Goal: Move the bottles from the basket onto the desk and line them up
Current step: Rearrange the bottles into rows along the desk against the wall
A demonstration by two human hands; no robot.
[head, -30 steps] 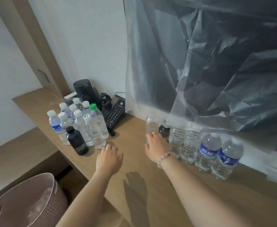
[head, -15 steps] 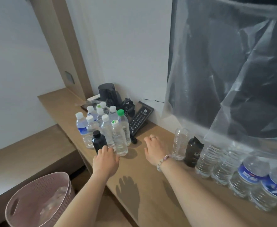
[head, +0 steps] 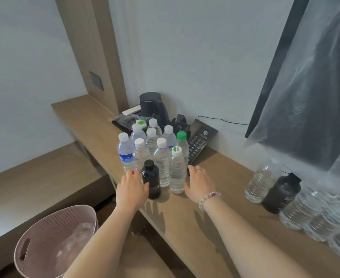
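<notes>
Both hands are open and empty: the left hand point(head: 132, 189) just beside the small dark bottle point(head: 151, 180), the right hand point(head: 198, 184) beside a clear bottle point(head: 177, 173). These front a cluster point(head: 152, 145) of ten bottles on the table point(head: 231, 177), nine clear and one dark, not yet lined up; at the right stands a row point(head: 297, 213) of at least five. The pink basket point(head: 44, 227), near left, holds something clear I cannot identify.

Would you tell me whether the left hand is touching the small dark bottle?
Cannot tell. Head view: the left hand reaches the small dark bottle, thumb at its edge with no visible gap, possibly only overlapping.
</notes>
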